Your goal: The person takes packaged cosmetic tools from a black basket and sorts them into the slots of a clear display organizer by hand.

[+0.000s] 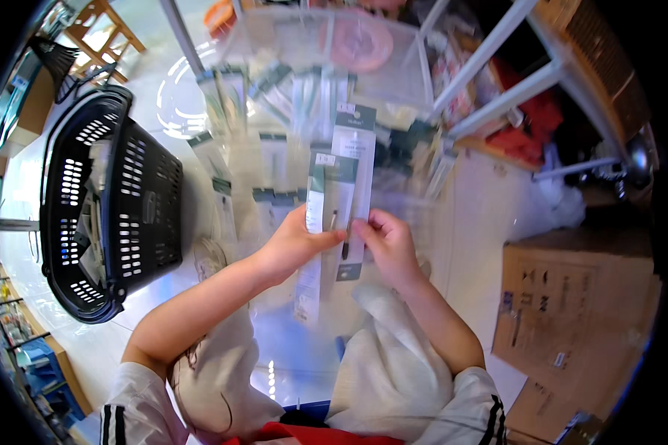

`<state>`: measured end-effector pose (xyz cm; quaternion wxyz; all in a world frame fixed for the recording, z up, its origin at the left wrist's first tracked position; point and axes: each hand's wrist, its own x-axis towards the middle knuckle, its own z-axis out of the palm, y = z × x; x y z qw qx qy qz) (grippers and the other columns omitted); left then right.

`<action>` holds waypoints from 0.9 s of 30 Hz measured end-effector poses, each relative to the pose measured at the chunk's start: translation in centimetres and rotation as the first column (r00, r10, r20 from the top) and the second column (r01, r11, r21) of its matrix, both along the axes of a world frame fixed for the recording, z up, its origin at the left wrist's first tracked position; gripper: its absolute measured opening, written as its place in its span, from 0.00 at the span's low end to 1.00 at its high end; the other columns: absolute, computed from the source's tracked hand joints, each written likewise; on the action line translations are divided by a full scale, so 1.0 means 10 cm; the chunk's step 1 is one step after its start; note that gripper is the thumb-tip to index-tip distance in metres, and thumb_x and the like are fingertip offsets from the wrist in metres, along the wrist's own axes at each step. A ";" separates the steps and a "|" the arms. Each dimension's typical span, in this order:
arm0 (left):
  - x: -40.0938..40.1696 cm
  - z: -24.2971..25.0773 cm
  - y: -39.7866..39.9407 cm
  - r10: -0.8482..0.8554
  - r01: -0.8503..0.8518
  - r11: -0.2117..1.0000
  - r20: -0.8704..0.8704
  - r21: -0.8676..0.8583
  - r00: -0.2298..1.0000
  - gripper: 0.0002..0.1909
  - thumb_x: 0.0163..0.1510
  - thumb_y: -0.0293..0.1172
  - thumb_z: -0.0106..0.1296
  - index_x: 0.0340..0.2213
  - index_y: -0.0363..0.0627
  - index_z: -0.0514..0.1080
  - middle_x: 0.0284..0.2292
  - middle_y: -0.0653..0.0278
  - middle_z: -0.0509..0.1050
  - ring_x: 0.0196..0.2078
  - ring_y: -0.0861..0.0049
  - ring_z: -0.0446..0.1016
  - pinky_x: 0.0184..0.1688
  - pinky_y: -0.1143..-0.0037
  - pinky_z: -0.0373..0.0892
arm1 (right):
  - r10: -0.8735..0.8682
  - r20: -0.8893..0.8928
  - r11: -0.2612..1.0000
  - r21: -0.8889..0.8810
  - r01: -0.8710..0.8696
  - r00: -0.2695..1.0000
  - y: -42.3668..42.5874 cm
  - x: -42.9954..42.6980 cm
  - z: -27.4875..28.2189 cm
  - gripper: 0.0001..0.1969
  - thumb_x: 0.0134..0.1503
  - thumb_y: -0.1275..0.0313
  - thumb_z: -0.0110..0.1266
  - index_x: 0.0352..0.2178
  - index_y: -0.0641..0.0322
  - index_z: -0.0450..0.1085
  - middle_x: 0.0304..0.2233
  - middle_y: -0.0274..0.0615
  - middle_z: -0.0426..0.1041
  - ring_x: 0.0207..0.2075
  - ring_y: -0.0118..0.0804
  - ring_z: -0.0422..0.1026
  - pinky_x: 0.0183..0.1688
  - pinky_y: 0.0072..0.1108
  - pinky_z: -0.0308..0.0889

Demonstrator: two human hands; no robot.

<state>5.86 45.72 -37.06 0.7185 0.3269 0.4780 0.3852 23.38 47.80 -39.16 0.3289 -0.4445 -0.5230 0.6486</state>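
My left hand [289, 247] grips a narrow retail pack [337, 189] with a dark green header and a clear front. A slim cosmetic-type tool shows inside it, and the pack's white side edge faces left. Just behind and to the right is a longer pack [363, 144] of similar design, its header higher up. The fingertips of my right hand [391, 239] pinch the right edge of that longer pack. Both packs are upright and overlap. Beyond my hands many similar green-and-white packs [273, 158] lie spread out in loose groups, blurred.
A black plastic shopping basket [150, 189] holding some packs stands at left. White metal rack bars [495, 55] rise at upper right, near red fabric [526, 117]. Cardboard boxes [573, 306] stand at right. A wooden chair [108, 33] is at upper left.
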 end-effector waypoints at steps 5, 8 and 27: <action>0.00 -0.94 -0.10 0.025 -0.019 0.979 0.026 -0.204 0.999 0.16 0.47 0.24 0.50 0.39 0.36 0.63 0.34 0.62 0.70 0.37 0.77 0.69 0.40 0.75 0.66 | -0.038 0.067 0.972 -0.231 0.052 0.997 -0.03 0.39 -0.77 0.09 0.55 0.72 0.44 0.27 0.69 0.66 0.20 0.38 0.70 0.21 0.25 0.69 0.24 0.14 0.65; -0.04 -1.05 -0.02 0.038 -0.020 0.949 0.049 -0.316 0.998 0.18 0.48 0.25 0.49 0.41 0.36 0.61 0.36 0.61 0.69 0.37 0.78 0.68 0.41 0.76 0.65 | -0.058 0.053 0.939 -0.335 0.072 0.997 -0.08 0.54 -1.01 0.08 0.55 0.72 0.44 0.28 0.68 0.66 0.22 0.39 0.70 0.23 0.26 0.70 0.26 0.15 0.65; -0.59 -1.22 -0.40 0.013 -0.044 0.997 -0.456 -0.059 0.890 0.15 0.41 0.27 0.57 0.33 0.40 0.66 0.28 0.65 0.71 0.31 0.79 0.70 0.36 0.78 0.66 | -0.272 0.609 0.762 0.609 -0.220 0.745 -0.12 0.81 -1.03 0.11 0.41 0.87 0.47 0.28 0.66 0.68 0.25 0.42 0.68 0.27 0.38 0.69 0.31 0.21 0.65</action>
